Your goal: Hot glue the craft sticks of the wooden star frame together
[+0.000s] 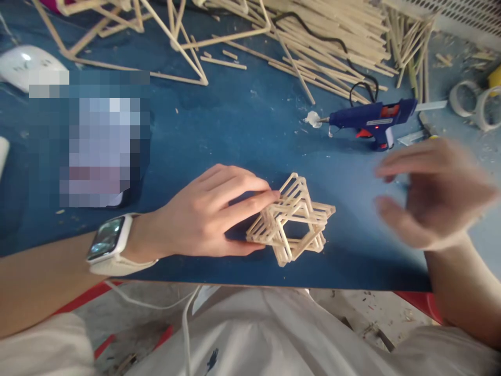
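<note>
A star-shaped frame of stacked wooden sticks (309, 243) lies on the blue table near its front edge. My left hand (219, 214) grips the frame's left side between fingers and thumb; a watch is on that wrist. To the right, my right hand (434, 193) is raised, smeared by motion, with thumb and fingers apart and nothing visible between them. Just beyond it lies a blue hot glue gun (376, 122), a glue stick in its back and a small light lit. Its nozzle points left at a blob of glue (313, 119).
Many loose wooden sticks (336, 36) are piled at the back right. Larger stick frames (191, 47) stand at the back left. A white mouse (33, 65) and a blurred-out phone-like object (102, 141) lie left. Rolls of tape (489, 109) sit far right. A black cord crosses the sticks.
</note>
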`<state>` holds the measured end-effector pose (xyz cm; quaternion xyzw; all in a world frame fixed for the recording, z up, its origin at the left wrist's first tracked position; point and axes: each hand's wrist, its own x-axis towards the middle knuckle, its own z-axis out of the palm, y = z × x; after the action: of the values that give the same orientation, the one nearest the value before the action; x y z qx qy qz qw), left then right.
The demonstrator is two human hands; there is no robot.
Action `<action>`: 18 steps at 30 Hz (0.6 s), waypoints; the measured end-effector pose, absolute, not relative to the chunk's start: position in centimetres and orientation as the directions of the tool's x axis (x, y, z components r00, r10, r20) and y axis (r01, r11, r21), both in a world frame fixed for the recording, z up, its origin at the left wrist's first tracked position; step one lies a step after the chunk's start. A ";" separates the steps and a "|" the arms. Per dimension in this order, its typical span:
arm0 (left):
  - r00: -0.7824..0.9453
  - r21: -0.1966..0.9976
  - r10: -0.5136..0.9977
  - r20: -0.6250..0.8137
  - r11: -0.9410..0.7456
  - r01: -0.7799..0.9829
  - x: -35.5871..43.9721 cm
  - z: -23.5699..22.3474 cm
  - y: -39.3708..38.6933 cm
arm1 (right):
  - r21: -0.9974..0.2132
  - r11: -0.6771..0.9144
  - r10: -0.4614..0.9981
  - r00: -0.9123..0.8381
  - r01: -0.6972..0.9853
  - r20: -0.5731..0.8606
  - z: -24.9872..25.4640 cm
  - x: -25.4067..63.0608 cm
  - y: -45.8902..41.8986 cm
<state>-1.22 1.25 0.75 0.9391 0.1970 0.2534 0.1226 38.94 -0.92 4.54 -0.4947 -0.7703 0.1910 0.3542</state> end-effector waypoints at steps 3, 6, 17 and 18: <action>0.805 0.333 0.419 0.420 -0.896 0.293 -1.1 0.6 1.3 | -0.666 0.533 0.808 -0.547 0.522 0.218 3.5 38.0 -2.0; 0.805 0.346 0.415 0.424 -0.896 0.279 -0.9 0.5 1.2 | -0.709 0.547 0.770 -0.600 0.445 0.217 1.8 38.0 -1.7; 0.810 0.458 0.481 0.336 -0.835 0.306 -0.9 0.3 1.1 | -0.719 0.560 0.789 -0.529 0.412 0.312 0.1 37.8 -1.7; 0.808 0.462 0.488 0.329 -0.830 0.313 -0.9 0.3 1.1 | -0.718 0.548 0.803 -0.510 0.428 0.309 0.2 37.7 -1.8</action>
<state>-0.95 1.11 0.32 0.9303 0.2155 0.2224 0.1969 37.66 -1.80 0.21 -0.3760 -0.8187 0.2908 0.3221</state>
